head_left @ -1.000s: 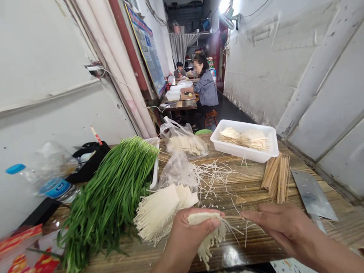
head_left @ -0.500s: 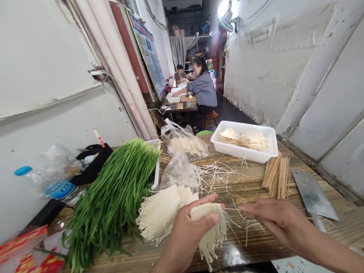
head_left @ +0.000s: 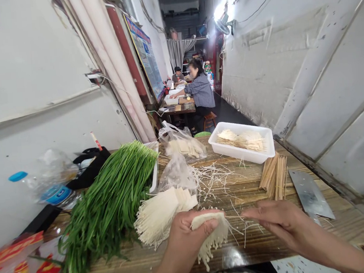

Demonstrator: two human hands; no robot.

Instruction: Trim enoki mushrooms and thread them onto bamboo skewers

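My left hand (head_left: 190, 237) pinches a flat bunch of enoki mushrooms (head_left: 214, 234) between thumb and fingers, its thin stems hanging down over the table edge. In my right hand (head_left: 278, 219), the fingertips grip a thin wooden skewer (head_left: 235, 217), whose far end meets the bunch at its right side; how deep it goes in is hidden. A pile of enoki (head_left: 158, 216) lies left of my hands. Beyond them are scattered loose enoki strands (head_left: 212, 176). A bundle of bamboo skewers (head_left: 275, 175) rests beyond my right hand, beside a cleaver (head_left: 311, 193).
A white plastic tray (head_left: 242, 154) holding skewered enoki stands at the back right. Green garlic chives (head_left: 111, 201) cover the left side. Clear bags (head_left: 182, 142), a water bottle (head_left: 56, 195) and a red-printed packet (head_left: 31, 266) lie around. Two people sit at a farther table (head_left: 182, 108).
The view has shifted slightly. My left fingers have closed down behind the enoki bunch, where the index finger was raised before. My right hand keeps hold of the skewer at the bunch's side.
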